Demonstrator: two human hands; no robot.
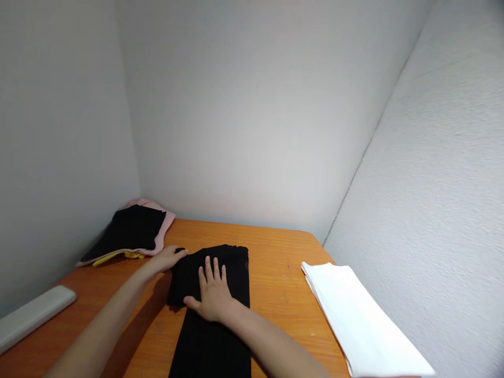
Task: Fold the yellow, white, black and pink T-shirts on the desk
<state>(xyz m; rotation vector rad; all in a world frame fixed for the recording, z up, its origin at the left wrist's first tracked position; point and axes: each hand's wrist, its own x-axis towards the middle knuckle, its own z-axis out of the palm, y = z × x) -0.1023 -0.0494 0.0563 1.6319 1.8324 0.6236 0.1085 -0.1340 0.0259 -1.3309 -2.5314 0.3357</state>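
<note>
A long black garment (212,336) lies down the middle of the orange wooden table (275,262), its far end folded back over itself. My right hand (212,291) lies flat on the folded part, fingers stretched out and slightly apart. My left hand (169,257) reaches in from the left and touches the far left corner of the fold; its fingers curl at the cloth's edge, and I cannot make out whether they pinch it.
A stack of folded clothes (129,231), black on top with pink and yellow beneath, sits at the far left corner. Folded white cloth (358,320) lies along the right wall. A grey flat bar (31,315) rests at the left edge. Walls close in on three sides.
</note>
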